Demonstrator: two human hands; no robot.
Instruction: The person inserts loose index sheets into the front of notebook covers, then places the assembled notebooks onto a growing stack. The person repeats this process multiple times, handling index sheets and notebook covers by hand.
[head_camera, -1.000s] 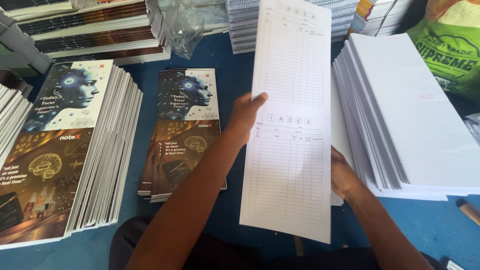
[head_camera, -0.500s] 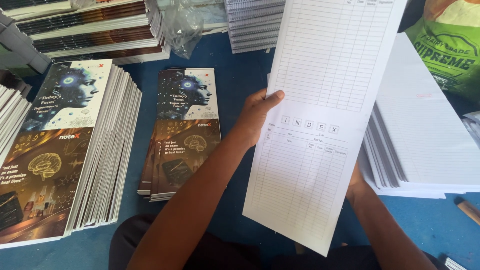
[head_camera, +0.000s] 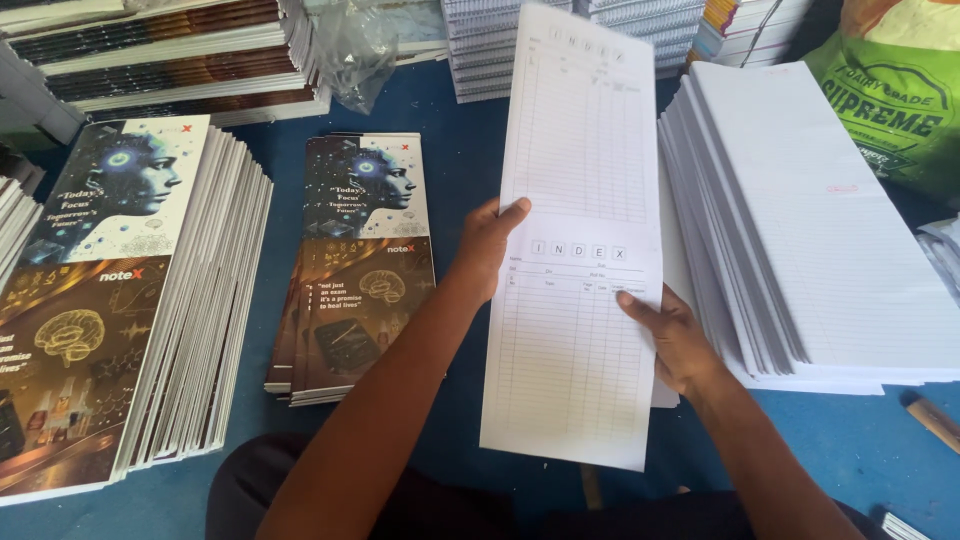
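- Since half a second ago the long printed sheet (head_camera: 580, 240) has swung back from its rightward tilt to lie nearly straight up and down in the view, and it has come lower, over the blue floor covering (head_camera: 850, 450).
- Far left: a tall, fanned stack of printed covers (head_camera: 120, 290) lies apart from both hands, its edges splayed toward the middle.
- Next over, a thinner pile of the same covers (head_camera: 360, 260) lies just left of the forearm; nothing touches it.
- Left hand (head_camera: 488, 250) pinches the sheet's left edge near mid-height, thumb on top and the other fingers hidden beneath, so it is closed on the paper.
- The ruled sheet itself, two forms printed one above the other, hangs between the hands, between the thin cover pile and the white stack.
- Right hand (head_camera: 675, 340) grips the right edge lower down, fingers spread over the face of the page; whether the thumb is under it cannot be told. It too has hold of the sheet.
- Right: a big stepped stack of lined white sheets (head_camera: 810, 230) rests just beside the held page, touching or nearly so at its left edge.
- To handle this well, I judge the pinch should stay light and even on both edges so the paper does not crease, the page kept flat and square, and its long edges kept parallel with the neighbouring stacks.
- A crooked grip or a sag in the middle would likely skew the page against whatever it is laid on.
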